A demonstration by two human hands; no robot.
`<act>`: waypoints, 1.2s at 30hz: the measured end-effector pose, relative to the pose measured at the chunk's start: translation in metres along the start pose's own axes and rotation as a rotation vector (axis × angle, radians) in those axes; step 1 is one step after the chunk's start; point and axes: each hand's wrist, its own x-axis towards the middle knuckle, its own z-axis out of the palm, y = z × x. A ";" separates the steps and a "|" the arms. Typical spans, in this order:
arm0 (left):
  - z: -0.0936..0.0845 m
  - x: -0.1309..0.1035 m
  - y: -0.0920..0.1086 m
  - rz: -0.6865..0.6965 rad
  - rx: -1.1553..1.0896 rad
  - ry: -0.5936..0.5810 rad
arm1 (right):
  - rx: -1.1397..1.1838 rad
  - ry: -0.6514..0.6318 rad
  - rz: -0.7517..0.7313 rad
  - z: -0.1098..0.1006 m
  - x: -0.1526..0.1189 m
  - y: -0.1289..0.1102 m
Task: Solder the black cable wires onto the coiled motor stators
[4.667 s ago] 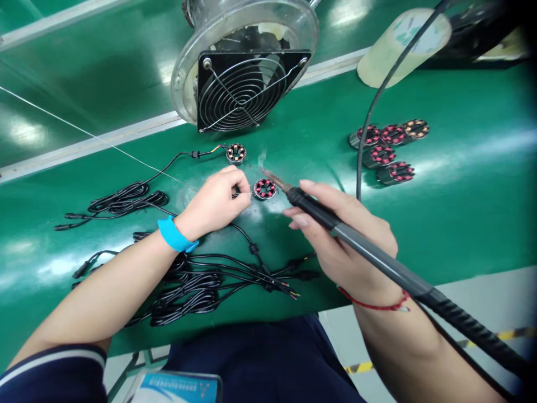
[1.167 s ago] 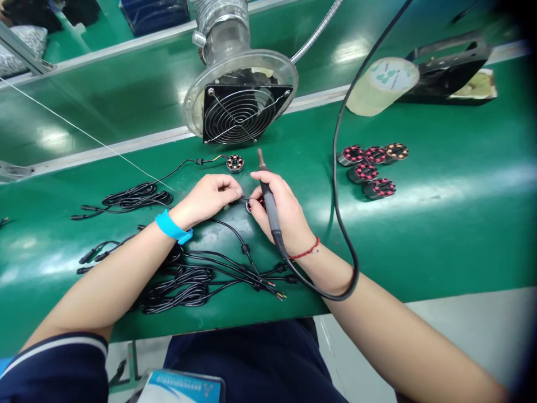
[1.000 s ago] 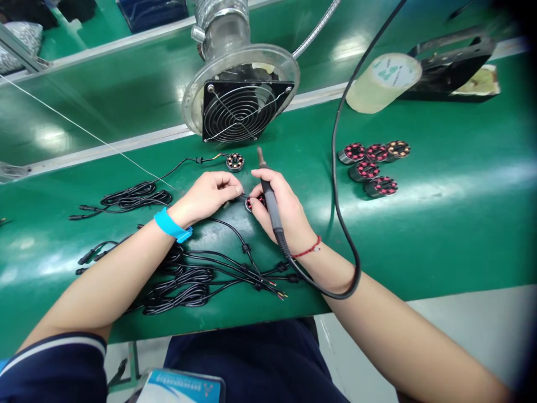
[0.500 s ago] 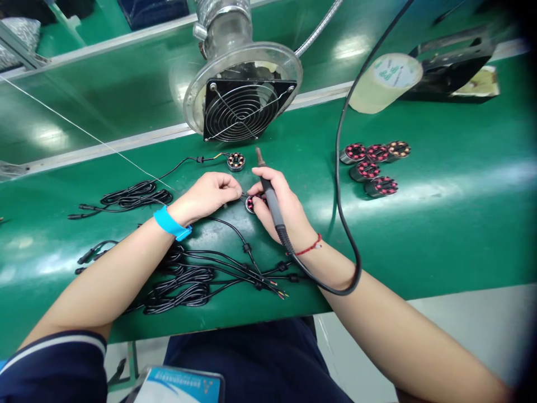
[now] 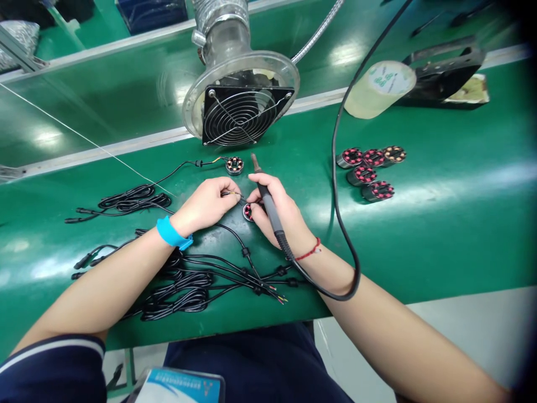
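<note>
My right hand [image 5: 285, 215] is closed around a soldering iron [image 5: 271, 207], its tip pointing up and away. Thumb and fingers of that hand also reach a small round motor stator [image 5: 247, 212] with red windings, which they partly cover. Just left of it, my left hand [image 5: 212, 202] pinches thin wires [image 5: 230, 193] between thumb and fingertips. The wires end close to the stator; whether they touch it is hidden by the fingers. Beyond my hands lies another stator [image 5: 234, 165] with copper-coloured windings, joined to a black cable [image 5: 176, 168].
Coiled black cables [image 5: 180, 294] with bare coloured wire ends lie near the front edge. Several stators [image 5: 363, 175] stand grouped at the right. A fume extractor fan [image 5: 247, 115] hangs ahead. Behind the iron's cord [image 5: 335, 162] are a tape roll [image 5: 380, 89] and a black dispenser [image 5: 448, 78].
My left hand has shifted slightly, and the thin wires in its pinch show more clearly. My right hand keeps the soldering iron and stays by the stator. The whole view has tilted a little.
</note>
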 end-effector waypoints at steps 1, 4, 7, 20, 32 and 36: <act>0.000 0.000 0.000 0.007 -0.006 0.002 | 0.005 -0.002 0.008 0.000 0.000 0.000; 0.000 -0.001 0.001 0.014 -0.010 -0.001 | 0.027 -0.004 0.031 0.001 0.000 0.002; 0.000 -0.002 0.002 0.015 -0.010 -0.007 | 0.035 0.001 0.029 0.002 0.001 0.003; 0.000 0.000 0.001 0.035 -0.036 -0.015 | -0.027 0.070 -0.040 0.003 -0.002 0.000; 0.000 0.000 0.002 0.064 -0.135 -0.033 | 0.018 0.073 0.013 0.008 0.000 -0.005; -0.002 -0.001 0.005 0.035 -0.198 -0.043 | 0.021 0.078 0.021 0.007 0.000 -0.009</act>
